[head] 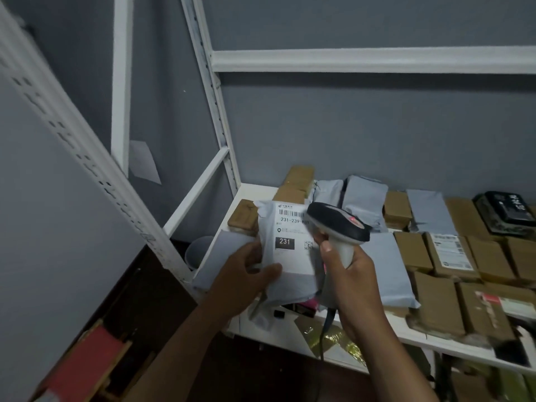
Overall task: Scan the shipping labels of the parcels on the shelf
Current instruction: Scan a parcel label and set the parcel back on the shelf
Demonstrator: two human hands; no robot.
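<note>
Nearest to me: my left hand (246, 274) grips a grey poly mailer (285, 256) from below, thumb curled over its front face and fingers behind, holding it up just above the near left corner of the shelf (255, 191). My right hand (352, 282) wraps round the handle of the barcode scanner (338, 224), its cable (324, 329) hanging down past the shelf edge.

The shipping label (290, 236) faces me, tilted. The scanner head overlaps the label's upper right corner and hides the right end of the barcode (290, 212).

Risk 1: no read. I judge the scanner too close and off to one side; the beam may cover only part of the code. The mailer is soft and creased, so a bent barcode could also fail.

Risk 2: my left thumb sits on the label's lower edge. If it slides up, it covers print.

Risk 3: the cable could snag the shelf lip or drag something off when I pull back.

Farther right and back, brown cardboard boxes (435, 297) and more grey mailers (364, 198) lie packed edge to edge. One box (451, 255) shows a label face up. Risk 4: a stray beam picks up that neighbouring label instead, giving a wrong or double entry. I cannot tell which parcels are already done.
</note>
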